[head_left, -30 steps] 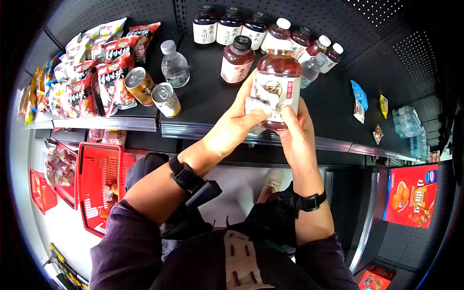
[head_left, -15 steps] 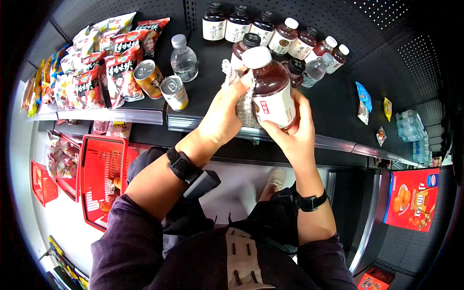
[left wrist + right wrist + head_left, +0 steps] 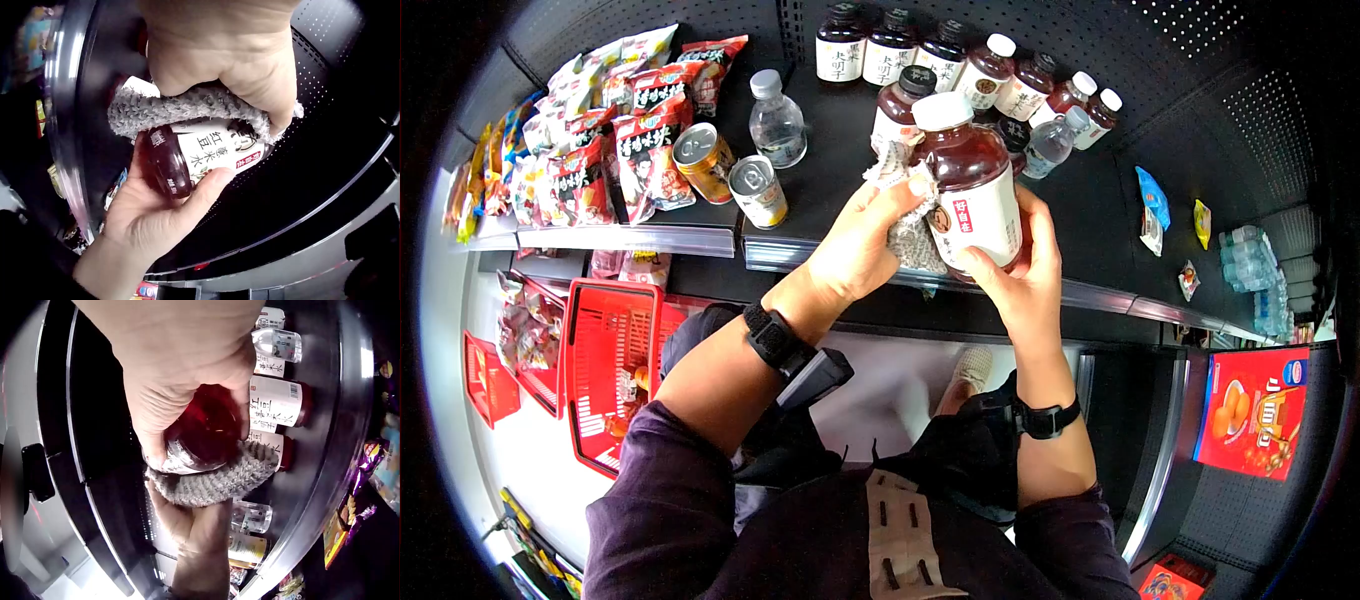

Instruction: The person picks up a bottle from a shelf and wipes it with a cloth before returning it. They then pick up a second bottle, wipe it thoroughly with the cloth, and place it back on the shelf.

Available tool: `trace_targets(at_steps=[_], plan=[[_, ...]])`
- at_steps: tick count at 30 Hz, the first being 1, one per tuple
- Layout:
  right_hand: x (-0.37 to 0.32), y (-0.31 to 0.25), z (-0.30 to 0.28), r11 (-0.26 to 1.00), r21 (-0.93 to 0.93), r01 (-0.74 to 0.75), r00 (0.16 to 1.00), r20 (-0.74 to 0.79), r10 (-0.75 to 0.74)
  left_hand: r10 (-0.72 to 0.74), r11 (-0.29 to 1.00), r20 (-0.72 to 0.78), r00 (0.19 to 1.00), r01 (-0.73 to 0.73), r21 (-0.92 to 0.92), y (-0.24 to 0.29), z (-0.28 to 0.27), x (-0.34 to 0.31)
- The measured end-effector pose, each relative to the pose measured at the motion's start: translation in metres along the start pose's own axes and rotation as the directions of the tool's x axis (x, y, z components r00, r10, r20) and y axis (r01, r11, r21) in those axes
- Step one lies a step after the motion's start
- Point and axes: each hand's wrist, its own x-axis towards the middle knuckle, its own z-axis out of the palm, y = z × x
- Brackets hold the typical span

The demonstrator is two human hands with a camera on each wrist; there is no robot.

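Bottle (image 3: 982, 212) | right fingers (image 3: 1041, 236) curled round it | left fingers (image 3: 893, 203) gripping grey cloth (image 3: 917, 246) against it

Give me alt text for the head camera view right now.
Two hands hold a white-capped bottle of dark red drink, the left pressing a gray cloth to it, the right gripping it, before a shelf of bottles, cans and snack bags.

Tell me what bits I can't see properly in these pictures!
- Left hand: in the right wrist view, the grey cloth hides its fingertips.
- Orange things in the big red basket: too small in the head view, and partly hidden by the basket's side.
- Bottom red box: cut off by the head view's lower edge.
- Little packet on the shelf: its writing is too small in the head view.
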Motion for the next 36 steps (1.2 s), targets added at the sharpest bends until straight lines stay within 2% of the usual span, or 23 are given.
trace_targets(at_steps=[4,8,9,11,16,19,20,22,23,24,25,28,31,32,36], plan=[[-0.002,0.0,0.0,0.999,0.025,-0.027,1.0,-0.01,0.027,0.026,0.998,0.014,1.0,-0.025,-0.049,-0.002,-0.001,0.006],[-0.004,0.003,0.005,0.976,-0.189,0.107,0.992,-0.047,-0.118,0.041,0.992,-0.089,0.995,-0.051,-0.115,-0.004,0.002,0.011],[-0.004,0.004,0.005,0.957,-0.257,0.132,0.987,-0.057,-0.152,0.034,0.991,-0.072,0.997,-0.043,-0.127,-0.004,0.002,0.011],[-0.004,0.005,0.006,0.91,-0.378,0.171,0.974,-0.074,-0.214,0.021,0.988,-0.04,0.999,-0.027,-0.151,-0.005,0.001,0.011],[0.0,-0.002,0.01,0.731,-0.631,0.26,0.911,-0.09,-0.402,-0.02,0.994,-0.074,0.997,0.012,-0.106,-0.016,0.009,0.009],[0.004,0.0,0.01,0.704,-0.649,0.288,0.904,-0.059,-0.424,-0.005,0.995,-0.095,0.995,-0.005,-0.104,-0.019,0.013,0.009],[0.003,-0.001,0.008,0.707,-0.635,0.31,0.914,-0.005,-0.405,0.005,0.991,-0.116,0.993,-0.02,-0.129,-0.017,0.012,0.01],[0.003,0.002,0.009,0.909,-0.332,0.252,0.961,-0.026,-0.276,-0.023,0.974,-0.152,0.988,-0.012,-0.224,-0.01,0.013,0.013],[0.003,0.003,0.009,0.965,-0.163,0.204,0.978,-0.018,-0.21,0.003,0.968,-0.109,0.994,-0.03,-0.249,-0.004,0.011,0.014],[0.002,-0.003,0.011,0.992,0.02,0.122,0.992,0.029,-0.122,0.022,0.965,-0.135,0.991,-0.057,-0.254,0.001,0.012,0.015],[0.002,-0.008,0.015,0.977,0.199,0.072,0.996,0.032,-0.08,0.04,0.963,-0.163,0.986,-0.082,-0.259,0.004,0.013,0.017],[0.004,-0.008,0.009,0.908,0.364,-0.205,0.979,0.09,0.185,0.094,0.96,-0.189,0.978,-0.139,-0.242,0.008,0.01,0.022],[0.004,-0.002,0.007,0.956,0.239,-0.17,0.983,0.116,0.145,0.062,0.961,-0.175,0.983,-0.106,-0.254,0.01,0.007,0.022],[0.004,-0.004,0.008,0.97,0.207,-0.131,0.99,0.079,0.117,0.049,0.963,-0.158,0.986,-0.089,-0.255,0.01,0.007,0.021],[0.001,0.004,0.006,0.99,-0.129,0.052,0.998,-0.028,-0.056,-0.016,0.976,-0.119,0.993,-0.01,-0.217,0.003,0.003,0.019]])
